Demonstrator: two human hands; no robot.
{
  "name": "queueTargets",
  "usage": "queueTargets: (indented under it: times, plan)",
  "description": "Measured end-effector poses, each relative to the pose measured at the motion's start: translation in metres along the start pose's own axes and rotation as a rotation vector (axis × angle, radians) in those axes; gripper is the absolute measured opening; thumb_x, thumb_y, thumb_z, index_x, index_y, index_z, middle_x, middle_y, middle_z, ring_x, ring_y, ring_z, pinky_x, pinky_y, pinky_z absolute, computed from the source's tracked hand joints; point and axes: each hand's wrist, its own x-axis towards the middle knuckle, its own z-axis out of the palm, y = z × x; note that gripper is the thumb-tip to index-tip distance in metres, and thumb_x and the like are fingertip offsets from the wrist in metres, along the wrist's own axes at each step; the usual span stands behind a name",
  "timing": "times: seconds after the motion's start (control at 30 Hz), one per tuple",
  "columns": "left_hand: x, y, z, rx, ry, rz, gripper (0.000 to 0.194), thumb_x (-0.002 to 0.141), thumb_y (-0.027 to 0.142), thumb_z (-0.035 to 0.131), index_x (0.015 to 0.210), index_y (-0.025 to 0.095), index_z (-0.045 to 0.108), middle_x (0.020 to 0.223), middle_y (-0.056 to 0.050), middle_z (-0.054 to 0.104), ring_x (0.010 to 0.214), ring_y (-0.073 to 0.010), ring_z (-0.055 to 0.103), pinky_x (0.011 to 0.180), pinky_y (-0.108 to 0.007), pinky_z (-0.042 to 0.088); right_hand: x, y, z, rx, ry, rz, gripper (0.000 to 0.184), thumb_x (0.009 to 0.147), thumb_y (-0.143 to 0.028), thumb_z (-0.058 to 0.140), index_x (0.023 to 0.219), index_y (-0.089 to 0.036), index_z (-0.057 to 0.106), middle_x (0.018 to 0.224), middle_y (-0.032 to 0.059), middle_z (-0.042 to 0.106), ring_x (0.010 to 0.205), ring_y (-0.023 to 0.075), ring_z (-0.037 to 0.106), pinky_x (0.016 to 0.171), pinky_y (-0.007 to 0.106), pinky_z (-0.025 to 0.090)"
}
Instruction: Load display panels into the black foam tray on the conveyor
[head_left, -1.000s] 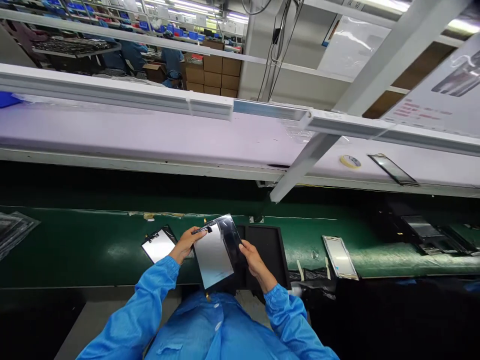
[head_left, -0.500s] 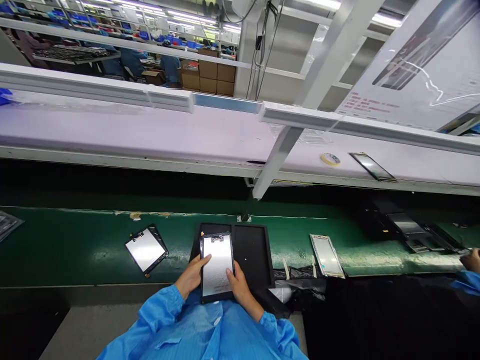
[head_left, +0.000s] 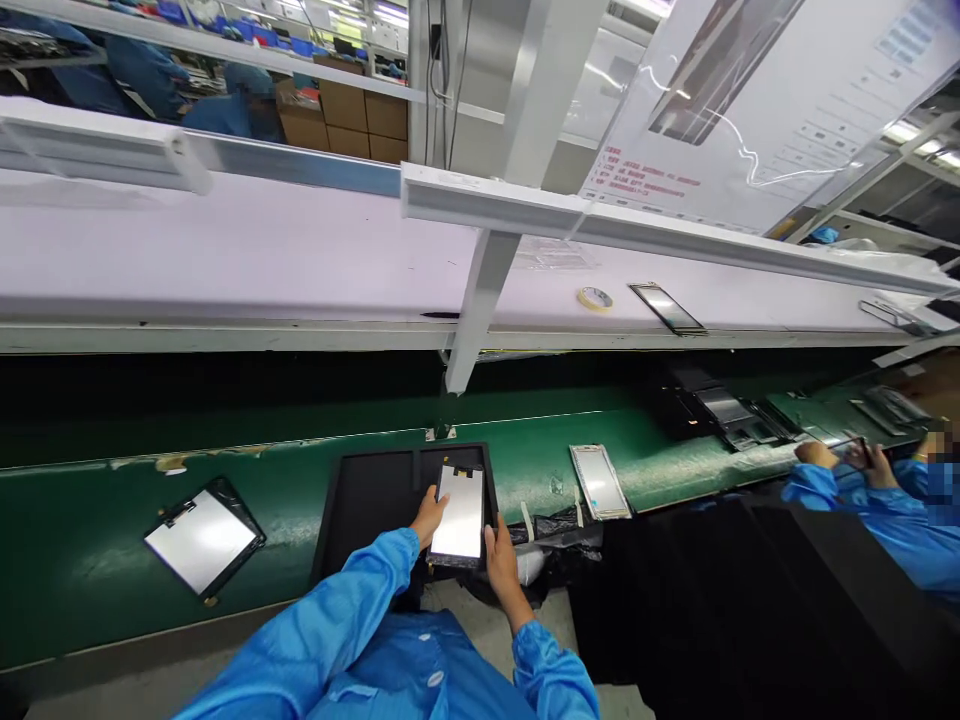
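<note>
- Left hand, low centre of frame, grips the left edge of a panel; fingers curl onto its bright face, pinching the edge.
- Right hand grips the panel's lower right edge, thumb on the face, fingers underneath; pinched shut on it.
- Panel: bright, reflective face up, dark border, a small dark strip at its top edge. It sits over the right half of a black tray, low centre of frame. Cannot tell whether it rests in the tray or is held just above it.
- Tray lies on the green belt, which runs across the middle of the frame from left to right.
- Both arms in blue sleeves, coming up from the bottom edge.
- Second panel, lower left of frame, lies flat on the belt, tilted, well apart from the tray.
- Narrow glass, right of centre, lies on the belt near the tray's right side; dark plastic wrap bunched between them at the belt's near edge.
- White shelf spans the upper half above the belt; tape roll and a dark slim screen rest on it, right of centre.
- White post slants down through the centre to the belt's far edge.
- Far right: a co-worker's hands in blue sleeves hold something dark and small over the belt; too small to tell what.
- Instruction sheet hangs upper right.
</note>
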Motion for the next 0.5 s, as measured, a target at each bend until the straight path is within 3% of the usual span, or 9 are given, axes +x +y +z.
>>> queueTargets:
  times: [0.13,0.23,0.5]
  plan:
    - [0.025,-0.008,0.011,0.092,0.094,-0.007,0.051,0.091,0.038,0.07,0.135,0.017,0.056,0.147,-0.017,0.059,0.134,-0.0309,0.057,0.111,-0.048,0.047,0.006,0.05,-0.01,-0.191,0.167,-0.047,0.073,0.092,-0.061,0.032,0.131,-0.006,0.061,0.13,0.027,0.064,0.126,0.0384,0.058,0.112,0.054,0.043]
    - [0.035,-0.014,0.018,0.132,0.148,0.008,0.044,0.095,0.036,0.065,0.134,0.017,0.057,0.145,-0.016,0.06,0.132,-0.0306,0.058,0.111,-0.052,0.046,0.005,0.071,-0.004,-0.227,0.134,-0.047,0.066,0.091,-0.052,0.037,0.132,-0.006,0.06,0.135,0.0273,0.061,0.13,0.0377,0.056,0.113,0.053,0.043]
    - [0.039,-0.029,0.03,0.187,0.225,0.082,0.028,0.097,0.024,0.059,0.122,0.012,0.062,0.12,-0.014,0.073,0.113,-0.0257,0.069,0.103,-0.043,0.052,0.004,0.072,0.022,-0.27,0.004,-0.041,0.06,0.089,-0.033,0.043,0.141,-0.003,0.052,0.141,0.0256,0.058,0.134,0.0355,0.055,0.116,0.049,0.042]
